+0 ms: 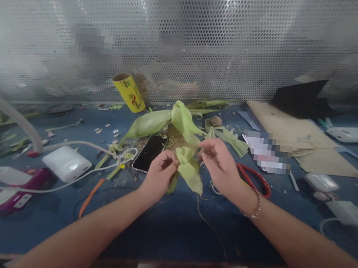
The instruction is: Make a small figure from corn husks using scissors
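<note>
Pale green husk leaves (190,175) are bunched between my two hands, with a thin string trailing down from them over the blue table. My left hand (160,170) pinches the left edge of the bunch between thumb and fingertips. On the other side, my right hand (217,163) has its fingers closed at the upper right of the husk, on a broad leaf (183,124) that curls upward. Another wide leaf (149,124) spreads to the left, above a black phone (149,153). The tips of my right fingers are partly hard to make out.
A yellow tube (130,94) leans by the perforated metal screen (208,39). Left are a white power bank (67,164), cables and a magenta object (21,190). Right are red-handled scissors (258,183), brown paper (294,129) and a white case (321,183).
</note>
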